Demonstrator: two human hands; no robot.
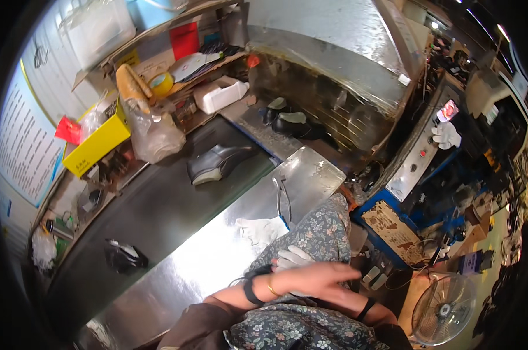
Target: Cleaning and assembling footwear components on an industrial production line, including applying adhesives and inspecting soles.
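Note:
My forearms cross in front of my flowered apron (pixel 290 324). My bare left hand (pixel 322 278) lies across my right wrist, its fingers stretched out to the right and holding nothing visible. Beneath it my right hand (pixel 293 258) points left in a white glove, fingers extended; its palm is hidden. Just beyond, a loose white glove (pixel 261 230) lies at the edge of the shiny metal table (pixel 200 256). A thin metal hand tool with two curved arms (pixel 283 201) rests beside it. On the dark belt (pixel 170 201) stand a black shoe (pixel 217 163) and another dark shoe (pixel 124 256).
More dark shoes (pixel 296 123) stand by the metal hood (pixel 328 35). A yellow box (pixel 97 140), a plastic bag (pixel 156 137) and a white jug (pixel 220 94) line the far side. At right are a machine panel (pixel 418 149) with a white glove (pixel 446 135) and a fan (pixel 444 309).

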